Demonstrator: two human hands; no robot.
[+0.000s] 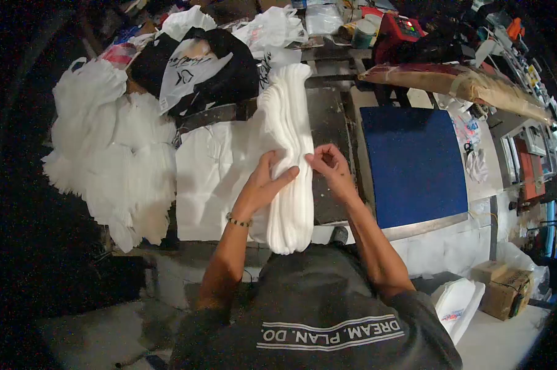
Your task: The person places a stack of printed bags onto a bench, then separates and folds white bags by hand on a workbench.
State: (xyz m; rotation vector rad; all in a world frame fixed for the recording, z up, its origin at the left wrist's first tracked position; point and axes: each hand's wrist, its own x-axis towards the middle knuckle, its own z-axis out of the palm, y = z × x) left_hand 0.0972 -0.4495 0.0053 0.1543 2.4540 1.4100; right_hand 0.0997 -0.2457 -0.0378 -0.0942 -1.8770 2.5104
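Observation:
A long, thick bundle of folded white sheets (291, 209) stands lengthwise in front of me, its near end close to my shirt. My left hand (263, 188) lies on the bundle's left side, thumb across its top and fingers partly hidden behind the folds. At the bundle's right edge, my right hand (331, 166) has its thumb and index finger pressed together against the white layers, the other fingers curled. A flat white sheet (207, 179) lies under and left of the bundle.
Piled white bags (124, 148) hang at the left. Behind are a black bag (229, 61) and a red device (398, 31). At the right lie a dark blue board (414, 166) and a brown wrapped roll (469, 86). A cardboard box (503, 293) sits low at the right.

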